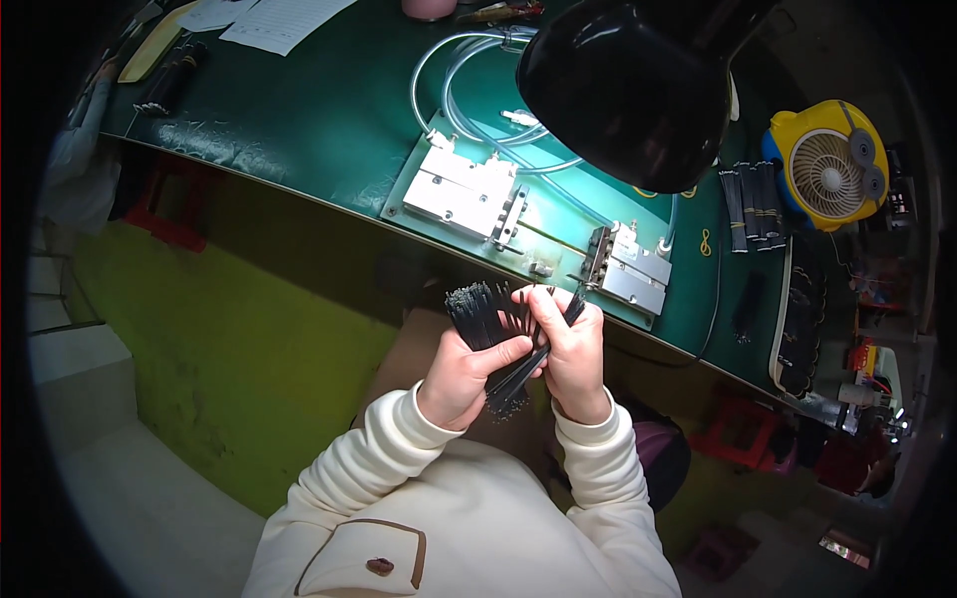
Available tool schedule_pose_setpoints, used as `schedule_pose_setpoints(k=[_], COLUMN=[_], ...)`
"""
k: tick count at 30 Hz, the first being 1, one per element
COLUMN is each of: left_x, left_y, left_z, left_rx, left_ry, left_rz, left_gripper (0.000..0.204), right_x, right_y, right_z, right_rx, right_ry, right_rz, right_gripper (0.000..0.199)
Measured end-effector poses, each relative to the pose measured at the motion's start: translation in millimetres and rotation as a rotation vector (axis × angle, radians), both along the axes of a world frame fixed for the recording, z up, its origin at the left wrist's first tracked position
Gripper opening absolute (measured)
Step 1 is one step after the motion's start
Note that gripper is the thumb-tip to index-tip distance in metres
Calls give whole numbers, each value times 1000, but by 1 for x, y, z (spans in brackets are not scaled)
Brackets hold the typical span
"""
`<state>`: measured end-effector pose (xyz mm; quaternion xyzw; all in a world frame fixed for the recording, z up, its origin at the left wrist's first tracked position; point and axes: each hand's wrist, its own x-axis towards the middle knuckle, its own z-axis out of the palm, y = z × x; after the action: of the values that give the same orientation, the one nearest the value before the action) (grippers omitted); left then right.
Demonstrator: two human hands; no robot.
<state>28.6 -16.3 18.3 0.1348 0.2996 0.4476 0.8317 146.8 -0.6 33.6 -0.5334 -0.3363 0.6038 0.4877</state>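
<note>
In front of the bench edge, my left hand (pixel 457 381) is closed around a thick bundle of thin black wire-like strands (pixel 477 311). The strands' small ends form a speckled face at the top, and more ends show below my hands. My right hand (pixel 576 351) is closed on several strands at the bundle's right side, its thumb and fingers pinching them. These strands fan out and slant between both hands. Just beyond, a metal fixture with a left clamp block (pixel 461 189) and a right clamp block (pixel 638 277) sits on a plate.
A black lamp head (pixel 628 95) hangs low over the green bench (pixel 299 110). Clear hoses (pixel 454 95) coil behind the fixture. To the right are tied black bundles (pixel 753 207), a yellow fan (pixel 829 169) and a tray of black pieces (pixel 799 329). Papers (pixel 284 22) lie far left.
</note>
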Motion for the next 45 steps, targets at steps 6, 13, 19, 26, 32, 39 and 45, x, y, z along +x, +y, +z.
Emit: schedule_pose_setpoints(k=[6,13,19,26,32,39,45], left_x=[0,-1,-2,-3,-5,-4,1], left_y=[3,6,9,14,14,15,17], left_z=[-5,-5,-4,-9,-10,-13,-7], left_rx=[-10,-26,-25,-8,-2,-7,-12], left_ry=[-1,-9,-20,-23,-12,9,-1], left_rz=[-17,-24,-23,-46,-65,-76,-50], left_gripper=[11,12,12,11,11,10,11], right_x=[-7,-8,-9,-15,-15,-14,-14], right_y=[1,2,3,4,2,5,3], right_z=[6,5,0,0,-3,-4,2], right_rx=[-5,17,119,72,71,57,59], right_ry=[-128,-127,-218,-220,-205,-174,-192], right_rz=[-74,-95,-126,-228,-244,-241,-280], right_gripper=[20,20,20,20,20,20,23])
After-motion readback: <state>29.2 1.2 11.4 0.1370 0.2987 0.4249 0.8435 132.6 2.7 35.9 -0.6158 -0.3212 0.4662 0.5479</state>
